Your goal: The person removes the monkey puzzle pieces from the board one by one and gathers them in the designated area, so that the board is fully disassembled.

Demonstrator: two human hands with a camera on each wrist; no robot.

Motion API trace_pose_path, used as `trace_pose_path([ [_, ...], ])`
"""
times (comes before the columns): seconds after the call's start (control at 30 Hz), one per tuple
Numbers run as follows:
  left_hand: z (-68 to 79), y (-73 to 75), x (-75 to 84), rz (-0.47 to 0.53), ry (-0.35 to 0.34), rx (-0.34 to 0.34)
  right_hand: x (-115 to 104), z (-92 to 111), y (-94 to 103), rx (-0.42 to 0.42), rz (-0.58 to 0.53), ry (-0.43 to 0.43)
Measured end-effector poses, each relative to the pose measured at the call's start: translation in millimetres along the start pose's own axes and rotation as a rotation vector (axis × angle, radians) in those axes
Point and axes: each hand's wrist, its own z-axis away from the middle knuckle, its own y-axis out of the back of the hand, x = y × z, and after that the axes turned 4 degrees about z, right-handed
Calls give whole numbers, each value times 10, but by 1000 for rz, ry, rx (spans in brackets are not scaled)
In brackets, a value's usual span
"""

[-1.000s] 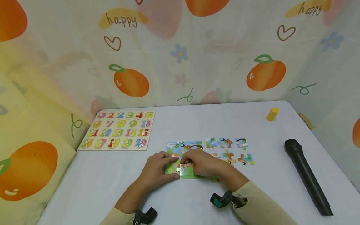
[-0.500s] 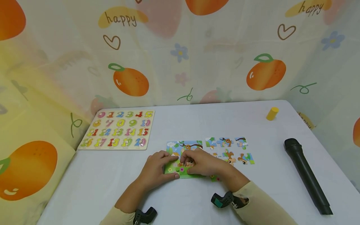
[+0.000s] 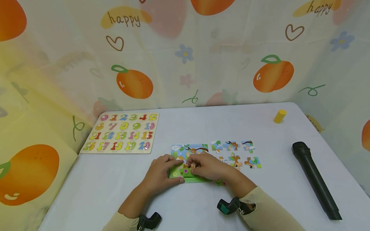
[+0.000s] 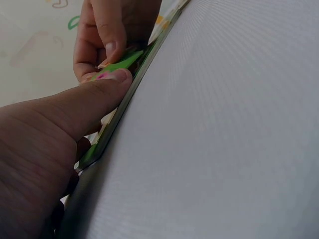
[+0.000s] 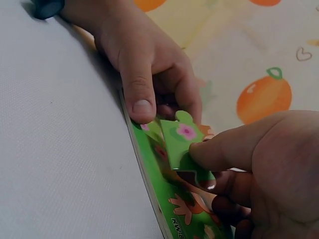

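My right hand (image 3: pixel 208 166) pinches a green jigsaw piece with a pink flower (image 5: pixel 187 132) between thumb and fingers. The piece is tilted over the near part of the puzzle board (image 3: pixel 177 175), a flat picture with green grass and blue sky. Across the board's left end lies my left hand (image 3: pixel 162 173), thumb at the near edge and fingers farther back, holding it. In the right wrist view the left thumb (image 5: pixel 142 102) is right beside the piece. Part of the board's middle is hidden under the right hand.
Several loose jigsaw pieces (image 3: pixel 232 146) lie in rows right of the board, some partly behind the right arm. A number board (image 3: pixel 121 131) is at the back left. A black tube-like stick (image 3: pixel 316 179) and a yellow cylinder (image 3: pixel 279 116) are on the right.
The green piece in my right hand has turned: a pale, shiny face showed at first, now the pink flower shows. The right hand has shifted slightly; the left hand stays put.
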Motion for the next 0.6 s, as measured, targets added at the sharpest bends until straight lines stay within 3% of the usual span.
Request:
trace_pose_path([
  [0.2, -4, 0, 12, -6, -2, 3, 13, 26, 17, 7, -155, -133],
  [0.43, -4, 8, 26, -12, 4, 0, 36, 69, 76, 2, -294, -117],
  [0.6, 2, 11, 26, -1, 20, -8, 11, 127, 187, 17, -308, -116],
])
